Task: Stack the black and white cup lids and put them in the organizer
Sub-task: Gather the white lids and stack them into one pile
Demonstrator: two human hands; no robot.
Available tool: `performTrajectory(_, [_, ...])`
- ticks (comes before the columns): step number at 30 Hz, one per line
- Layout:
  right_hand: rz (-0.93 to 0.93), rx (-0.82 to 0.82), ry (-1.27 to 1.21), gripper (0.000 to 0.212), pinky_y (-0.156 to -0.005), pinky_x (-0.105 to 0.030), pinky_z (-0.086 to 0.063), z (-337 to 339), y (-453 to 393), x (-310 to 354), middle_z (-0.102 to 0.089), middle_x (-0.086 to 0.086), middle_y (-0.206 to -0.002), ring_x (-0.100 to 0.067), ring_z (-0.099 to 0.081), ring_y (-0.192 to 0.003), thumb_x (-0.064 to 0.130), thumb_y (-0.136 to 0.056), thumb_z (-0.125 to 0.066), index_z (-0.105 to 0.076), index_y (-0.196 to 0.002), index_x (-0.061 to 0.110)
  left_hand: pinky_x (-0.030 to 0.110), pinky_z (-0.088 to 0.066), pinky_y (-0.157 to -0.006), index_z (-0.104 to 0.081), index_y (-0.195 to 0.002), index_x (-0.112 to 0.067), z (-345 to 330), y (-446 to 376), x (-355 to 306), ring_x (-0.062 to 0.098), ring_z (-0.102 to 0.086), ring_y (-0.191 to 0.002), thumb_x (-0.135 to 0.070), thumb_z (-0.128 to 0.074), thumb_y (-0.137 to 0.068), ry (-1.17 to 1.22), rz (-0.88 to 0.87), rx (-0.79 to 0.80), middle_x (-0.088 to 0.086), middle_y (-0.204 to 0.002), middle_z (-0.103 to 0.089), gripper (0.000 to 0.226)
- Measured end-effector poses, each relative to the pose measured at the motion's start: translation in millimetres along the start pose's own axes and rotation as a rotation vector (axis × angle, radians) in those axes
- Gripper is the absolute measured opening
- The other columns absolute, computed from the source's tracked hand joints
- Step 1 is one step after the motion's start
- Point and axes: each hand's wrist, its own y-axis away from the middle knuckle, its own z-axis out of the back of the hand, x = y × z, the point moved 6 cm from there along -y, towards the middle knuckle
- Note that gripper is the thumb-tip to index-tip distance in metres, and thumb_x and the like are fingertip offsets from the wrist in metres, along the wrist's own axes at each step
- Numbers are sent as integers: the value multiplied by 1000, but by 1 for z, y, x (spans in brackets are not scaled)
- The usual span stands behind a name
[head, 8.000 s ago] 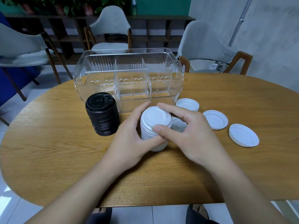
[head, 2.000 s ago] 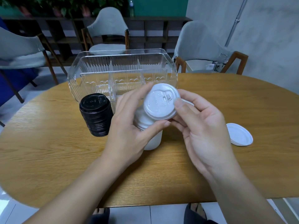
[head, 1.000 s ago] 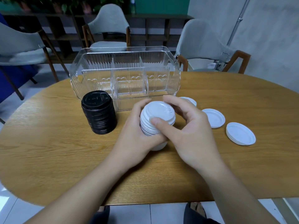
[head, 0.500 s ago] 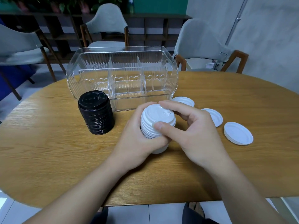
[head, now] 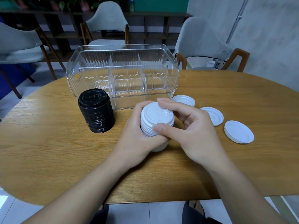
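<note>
A stack of white lids [head: 156,118] stands on the wooden table in front of the clear organizer [head: 123,73]. My left hand [head: 137,139] wraps around the stack's left side and base. My right hand [head: 192,131] pinches the top lid between thumb and fingers. To the left, a stack of black lids [head: 96,110] stands untouched. Three loose white lids lie upside down at the right: one [head: 183,100] by the organizer, one [head: 212,115] behind my right hand, one [head: 239,134] farthest right. The organizer's compartments hold no lids.
The oval table's [head: 48,151] front edge is close to me. Grey chairs stand behind it, one [head: 106,21] beyond the organizer, another [head: 202,41] at the back right, a third [head: 17,46] at the left.
Two seconds ago a white lid was held tilted above the stack; it now sits on top. My right hand's fingers have since shifted over the top lid, both hands staying on the stack.
</note>
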Motion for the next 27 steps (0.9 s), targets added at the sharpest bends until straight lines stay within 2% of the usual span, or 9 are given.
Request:
performTrajectory(2, [1,-9,2,58,-119,-31,-49,-1,0,0,-77,10,-136,-4,-65,-137,22,-71,-97,-80,-126,17,54,-58,-108,-57,-144,-26,0,0,1,25,-71,-124,-12,-92,-77,3,5,0,-2,-132,-74,77])
performTrajectory(8, [-3,-127,117,56,-117,-32,-51,-6,8,4,-77,17,-132,-1,-66,-133,18,-77,-100,-79,-129,25,46,-59,-104,-55,-143,-23,-2,2,2,21,-72,-118,1,-96,-80,-11,-3,-23,-4,-129,-73,79])
performTrajectory(14, [-22,-184,176,61,-110,-30,-56,-12,12,8,-77,20,-128,-1,-68,-128,23,-79,-99,-74,-134,29,44,-59,-104,-49,-148,-30,-3,4,-2,17,-72,-121,-34,-100,-76,-24,-3,-61,-8,-132,-72,88])
performTrajectory(16, [-27,-156,148,68,-113,-31,-53,-12,12,6,-75,19,-134,-2,-67,-132,21,-79,-99,-70,-141,28,45,-59,-106,-48,-150,-30,-1,3,-2,17,-72,-124,-25,-103,-77,-26,-10,-44,-8,-135,-71,92])
performTrajectory(18, [-31,-119,96,73,-118,-32,-50,-9,10,4,-72,18,-141,-4,-64,-137,25,-82,-97,-65,-148,27,35,-57,-106,-49,-152,-28,0,3,-3,13,-70,-125,-16,-103,-77,-51,-29,-29,-14,-137,-69,93])
performTrajectory(21, [-31,-205,64,46,-117,-39,-51,10,3,5,-76,15,-133,-7,-68,-133,39,-95,-82,-72,-138,25,21,-49,-112,-47,-157,-27,3,3,-10,8,-64,-136,-34,-105,-73,-46,-71,-25,-16,-144,-64,102])
performTrajectory(24, [-21,-350,417,21,-108,-33,-53,39,-5,-4,-77,19,-122,-3,-68,-122,34,-105,-73,-78,-125,28,21,-44,-117,-46,-159,-27,4,1,-15,12,-59,-144,-40,-97,-79,-27,-119,-23,-11,-150,-62,96])
performTrajectory(25, [-19,-354,564,22,-108,-35,-52,44,-9,-10,-75,19,-125,-3,-66,-122,32,-105,-73,-77,-127,28,20,-45,-115,-48,-158,-26,4,1,-17,13,-60,-143,-39,-94,-82,-26,-133,-24,-12,-148,-64,90])
performTrajectory(27, [-9,-304,812,28,-112,-42,-46,43,-18,-28,-73,11,-132,-17,-62,-127,29,-103,-74,-76,-131,24,19,-46,-111,-53,-154,-24,3,1,-19,14,-64,-137,-38,-91,-86,-48,-155,-35,-14,-141,-67,79])
